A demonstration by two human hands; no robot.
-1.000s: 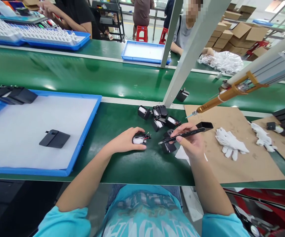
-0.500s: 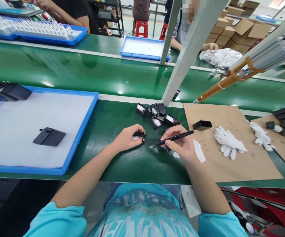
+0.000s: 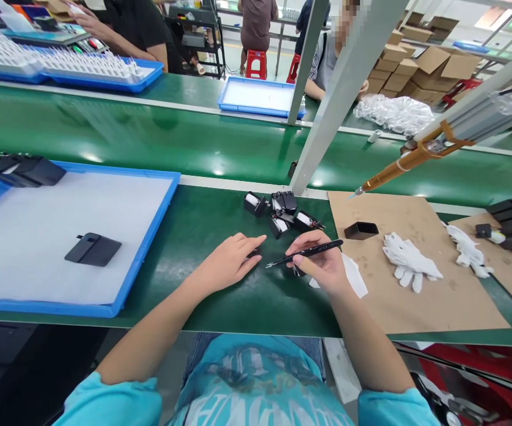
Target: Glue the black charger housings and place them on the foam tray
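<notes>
My left hand [image 3: 229,260] lies flat on the green bench with its fingers stretched out over a small black part [image 3: 254,252], which is mostly hidden under them. My right hand [image 3: 322,263] is closed on black tweezers [image 3: 304,253] whose tips point left toward that part. Under my right hand sits another small black part [image 3: 298,271], partly hidden. A cluster of several black housings with white inserts [image 3: 282,213] lies just beyond both hands.
A blue tray [image 3: 158,225] with white foam and a flat black piece [image 3: 92,249] is at the left. At the right, brown cardboard [image 3: 398,296] carries a black rectangular shell [image 3: 361,230] and white gloves [image 3: 409,260]. A gold dispenser nozzle [image 3: 389,174] hangs above. Other people work across the conveyor.
My left hand has flattened over the small part, which it held pinched before. My right hand with the tweezers has moved left, closer to it.
</notes>
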